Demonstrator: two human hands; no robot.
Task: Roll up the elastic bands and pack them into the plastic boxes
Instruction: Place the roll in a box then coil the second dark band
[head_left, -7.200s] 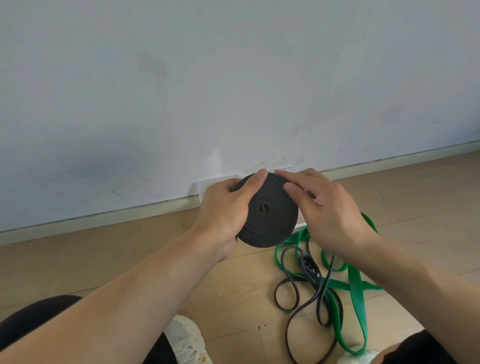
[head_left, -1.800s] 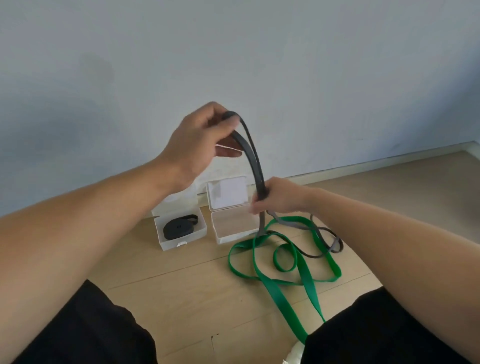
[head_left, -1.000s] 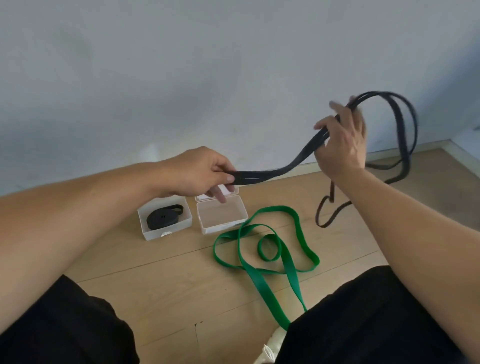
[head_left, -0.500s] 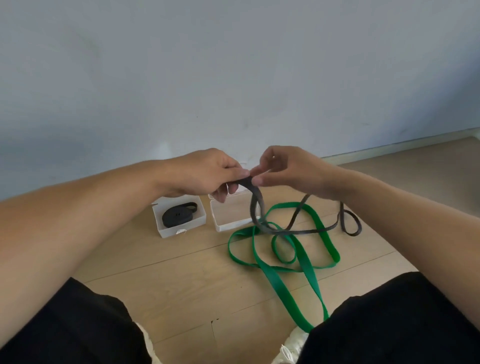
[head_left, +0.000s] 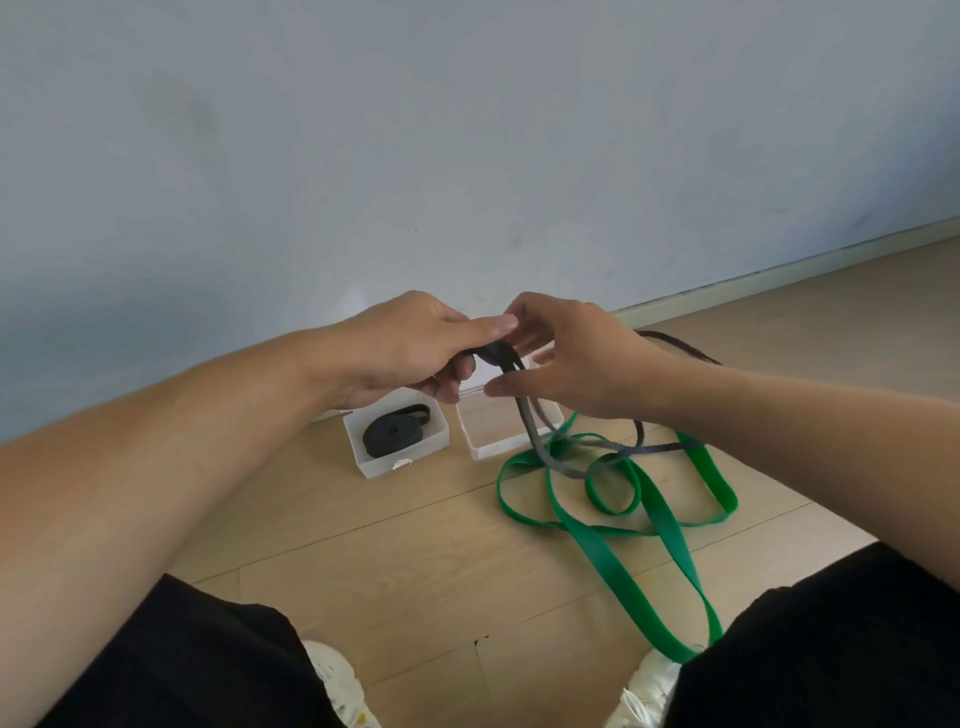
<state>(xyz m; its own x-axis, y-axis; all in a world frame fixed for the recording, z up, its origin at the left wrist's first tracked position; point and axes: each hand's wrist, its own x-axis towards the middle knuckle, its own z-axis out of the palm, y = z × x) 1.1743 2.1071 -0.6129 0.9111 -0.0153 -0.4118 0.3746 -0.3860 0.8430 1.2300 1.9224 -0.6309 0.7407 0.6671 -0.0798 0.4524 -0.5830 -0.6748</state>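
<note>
My left hand pinches the small rolled start of a thin dark grey band between thumb and fingers. My right hand is right beside it, fingers loosely spread around the same band at the roll. The rest of that band hangs down and trails over the floor. A wide green band lies loose in loops under it. Two clear plastic boxes stand by the wall: the left box holds a rolled black band, the right box has nothing visible inside.
The grey wall and its baseboard run just behind the boxes. My knees in black trousers and my white shoes frame the wooden floor in front. The green band's tail reaches down to my right shoe.
Both hands stay together over the boxes. The band's end has been turned into a small roll in my left fingers, and my right fingers have loosened from a pinch.
</note>
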